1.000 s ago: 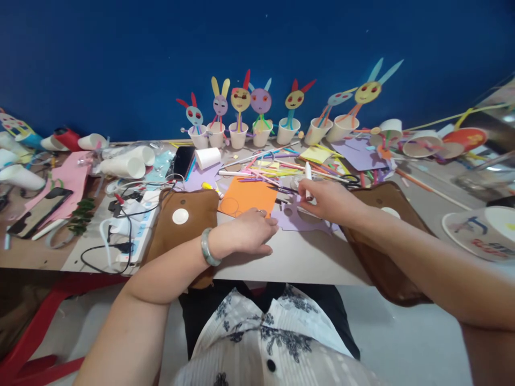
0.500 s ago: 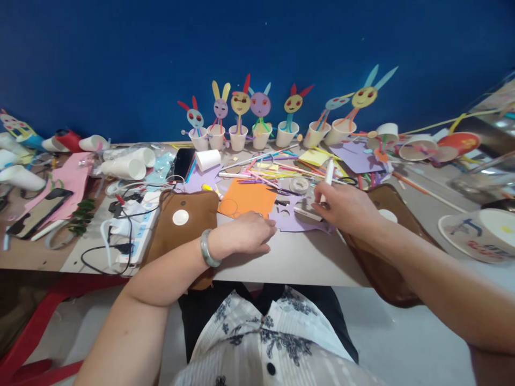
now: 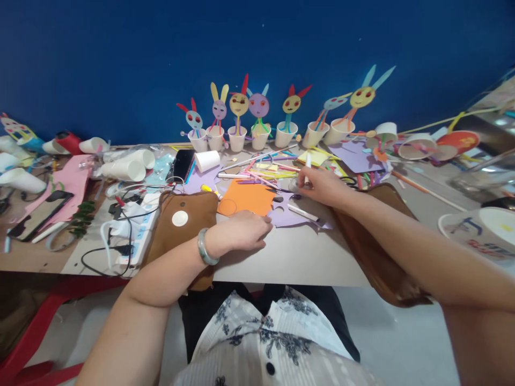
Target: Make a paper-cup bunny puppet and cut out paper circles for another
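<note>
My right hand (image 3: 324,187) is closed around a white pen (image 3: 308,161), held nearly upright above the clutter behind the purple paper. My left hand (image 3: 243,231) lies low on the table with its fingers stretched to the right, by the near edge of an orange sheet of paper (image 3: 253,198). A thin circle outline shows on that sheet's left part. Right of it is a purple paper (image 3: 281,217) with cut-out holes, and a second white pen (image 3: 303,213) rests on it. Dark scissors (image 3: 280,190) lie behind, partly covered by my right hand.
Several paper cups (image 3: 238,140) with rabbit-faced paper figures line the blue wall. Coloured sticks (image 3: 277,167) and scraps lie before them. Brown pouches (image 3: 187,214) flank the work area. A power strip (image 3: 139,230) with cables is at left, a large paper tub (image 3: 478,236) at right.
My right hand has moved left and farther from me with the pen, uncovering the pen on the purple paper. My left hand has shifted slightly left.
</note>
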Motion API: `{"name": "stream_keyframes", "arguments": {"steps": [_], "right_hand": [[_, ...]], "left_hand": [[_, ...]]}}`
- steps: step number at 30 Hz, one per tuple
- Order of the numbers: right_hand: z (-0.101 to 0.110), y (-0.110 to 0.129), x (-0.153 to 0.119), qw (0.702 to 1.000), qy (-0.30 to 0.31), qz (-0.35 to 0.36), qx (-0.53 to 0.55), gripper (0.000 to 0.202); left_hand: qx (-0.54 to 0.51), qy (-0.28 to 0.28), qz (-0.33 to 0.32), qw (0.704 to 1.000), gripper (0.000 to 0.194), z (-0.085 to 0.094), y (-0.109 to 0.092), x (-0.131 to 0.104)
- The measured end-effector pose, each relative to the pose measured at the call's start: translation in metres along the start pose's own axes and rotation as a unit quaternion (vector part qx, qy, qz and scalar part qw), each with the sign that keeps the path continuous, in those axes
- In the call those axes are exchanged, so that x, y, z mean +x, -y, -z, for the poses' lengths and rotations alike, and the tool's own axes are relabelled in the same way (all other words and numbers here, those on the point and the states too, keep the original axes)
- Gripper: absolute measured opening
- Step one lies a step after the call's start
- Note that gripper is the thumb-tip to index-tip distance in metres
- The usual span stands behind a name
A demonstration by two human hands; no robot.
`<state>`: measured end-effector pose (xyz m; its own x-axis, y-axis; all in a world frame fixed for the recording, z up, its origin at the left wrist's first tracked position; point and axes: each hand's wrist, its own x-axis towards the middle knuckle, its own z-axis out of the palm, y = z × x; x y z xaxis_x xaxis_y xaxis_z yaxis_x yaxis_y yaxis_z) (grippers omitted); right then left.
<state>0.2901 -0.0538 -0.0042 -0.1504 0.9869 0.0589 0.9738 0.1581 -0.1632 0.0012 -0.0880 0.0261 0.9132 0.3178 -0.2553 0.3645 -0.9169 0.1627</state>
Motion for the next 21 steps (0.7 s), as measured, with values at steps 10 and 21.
{"name": "stream_keyframes", "arguments": {"steps": [10,21], "right_hand": [[0.012,-0.003,-0.018,0.995,-0.084,-0.053,0.031,0.013],[0.008,0.050,-0.083,0.981,-0.053,0.165,0.086,0.006]], "left_hand": [[-0.059,-0.030,-0.033,0.997,0.019,-0.009,0.002,0.007],[-0.112,-0.072,-0.045,0.990,0.034,-0.015,0.016,0.012]]}}
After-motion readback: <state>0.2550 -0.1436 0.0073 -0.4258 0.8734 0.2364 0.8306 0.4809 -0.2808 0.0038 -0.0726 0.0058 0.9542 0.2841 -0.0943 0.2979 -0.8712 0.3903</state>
